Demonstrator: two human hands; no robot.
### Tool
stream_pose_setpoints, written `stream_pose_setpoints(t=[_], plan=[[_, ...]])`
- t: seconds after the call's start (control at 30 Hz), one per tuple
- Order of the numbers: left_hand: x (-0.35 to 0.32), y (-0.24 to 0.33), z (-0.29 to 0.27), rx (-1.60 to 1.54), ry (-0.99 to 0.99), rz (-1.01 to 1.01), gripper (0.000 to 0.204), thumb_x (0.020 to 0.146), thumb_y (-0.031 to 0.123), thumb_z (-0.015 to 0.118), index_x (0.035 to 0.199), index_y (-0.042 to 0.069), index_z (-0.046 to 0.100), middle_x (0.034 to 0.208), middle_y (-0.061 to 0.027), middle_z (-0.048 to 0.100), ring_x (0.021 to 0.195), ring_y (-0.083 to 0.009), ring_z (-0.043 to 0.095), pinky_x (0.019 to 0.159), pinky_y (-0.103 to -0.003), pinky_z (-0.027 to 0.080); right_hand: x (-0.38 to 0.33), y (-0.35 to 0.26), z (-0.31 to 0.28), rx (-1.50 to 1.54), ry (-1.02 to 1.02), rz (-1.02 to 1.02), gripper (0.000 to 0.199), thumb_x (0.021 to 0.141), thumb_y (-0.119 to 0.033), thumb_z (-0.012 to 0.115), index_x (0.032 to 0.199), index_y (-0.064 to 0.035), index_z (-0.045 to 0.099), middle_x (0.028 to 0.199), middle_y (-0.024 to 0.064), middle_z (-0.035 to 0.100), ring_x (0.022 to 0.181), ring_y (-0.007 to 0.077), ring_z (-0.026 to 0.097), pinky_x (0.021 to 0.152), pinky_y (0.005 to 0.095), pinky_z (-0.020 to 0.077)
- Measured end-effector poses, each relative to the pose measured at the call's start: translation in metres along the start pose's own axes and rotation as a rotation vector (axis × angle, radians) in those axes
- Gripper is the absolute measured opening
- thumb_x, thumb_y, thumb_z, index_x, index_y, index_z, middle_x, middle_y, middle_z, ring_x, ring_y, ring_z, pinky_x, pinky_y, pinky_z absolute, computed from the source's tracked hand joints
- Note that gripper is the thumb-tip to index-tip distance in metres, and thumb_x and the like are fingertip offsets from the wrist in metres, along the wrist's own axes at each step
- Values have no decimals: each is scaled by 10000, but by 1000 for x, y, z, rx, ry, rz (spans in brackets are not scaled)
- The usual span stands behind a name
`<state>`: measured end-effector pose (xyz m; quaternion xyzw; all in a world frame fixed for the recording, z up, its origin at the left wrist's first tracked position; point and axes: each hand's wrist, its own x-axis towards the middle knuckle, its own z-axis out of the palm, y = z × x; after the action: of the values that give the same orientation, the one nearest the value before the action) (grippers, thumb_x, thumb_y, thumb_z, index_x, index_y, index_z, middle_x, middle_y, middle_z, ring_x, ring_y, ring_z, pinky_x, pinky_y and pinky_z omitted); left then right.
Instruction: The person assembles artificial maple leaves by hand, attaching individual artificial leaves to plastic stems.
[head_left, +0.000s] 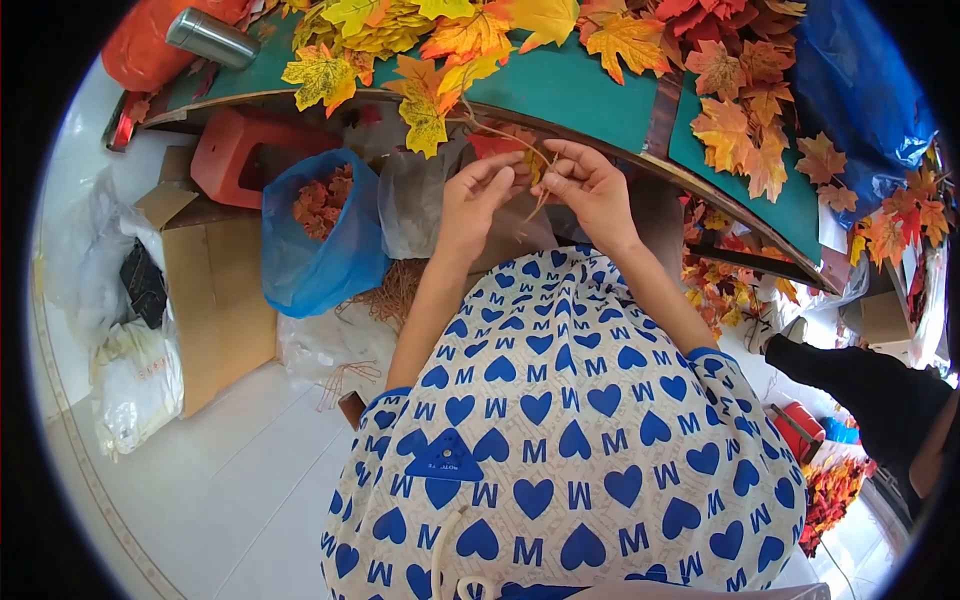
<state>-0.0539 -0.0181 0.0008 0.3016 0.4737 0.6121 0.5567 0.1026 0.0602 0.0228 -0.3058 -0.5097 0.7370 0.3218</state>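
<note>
Green worktop (575,85), cluttered far side. Right hand (597,200) pinching a thin brown stem (500,132) just off the near edge; left hand (478,200) fingertips bunched beside it, grip unclear. Hard twist could snap it; yellow leaves (424,112) overhanging the edge might snag.

A green worktop (560,88) with a brown edge spans the far side, a red stool (222,150) near its left part. The floor (255,490) is pale, shiny tile, with a thin border (100,503) down the left.
</note>
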Motion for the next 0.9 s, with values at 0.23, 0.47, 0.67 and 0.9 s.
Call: stream_pose_setpoints(t=[0.23, 0.47, 0.67, 0.9], plan=[[5, 6, 14, -271, 17, -132, 285, 941, 168, 495, 1152, -16, 547, 1043, -110, 614, 929, -206, 628, 800, -297, 516, -4, -4, -14, 172, 28, 153, 342, 888, -67, 575, 1208, 27, 497, 869, 45, 626, 805, 138, 637, 703, 225, 522], [-9, 11, 16, -117, -177, -274, 316, 924, 204, 530, 1165, -1, 529, 994, -106, 629, 861, -199, 652, 754, -281, 531, -3, 1, -24, 217, 58, 133, 288, 882, -100, 598, 1146, 2, 544, 863, 31, 637, 796, 111, 628, 675, 211, 509], [-12, 5, 7, -71, -151, -297, 281, 922, 135, 519, 1157, -17, 536, 976, -124, 640, 873, -185, 643, 782, -260, 515, 1, 4, -25, 194, 134, 173, 294, 882, -105, 597, 1155, -14, 537, 873, 26, 623, 810, 117, 632, 627, 169, 487], [-13, -6, -2, 30, -276, -215, 296, 928, 155, 518, 1154, -32, 549, 993, -111, 635, 888, -177, 629, 815, -282, 492, 1, 9, -20, 218, 154, 173, 302, 877, -71, 593, 1162, 5, 523, 853, 33, 619, 789, 127, 630, 630, 177, 488]])
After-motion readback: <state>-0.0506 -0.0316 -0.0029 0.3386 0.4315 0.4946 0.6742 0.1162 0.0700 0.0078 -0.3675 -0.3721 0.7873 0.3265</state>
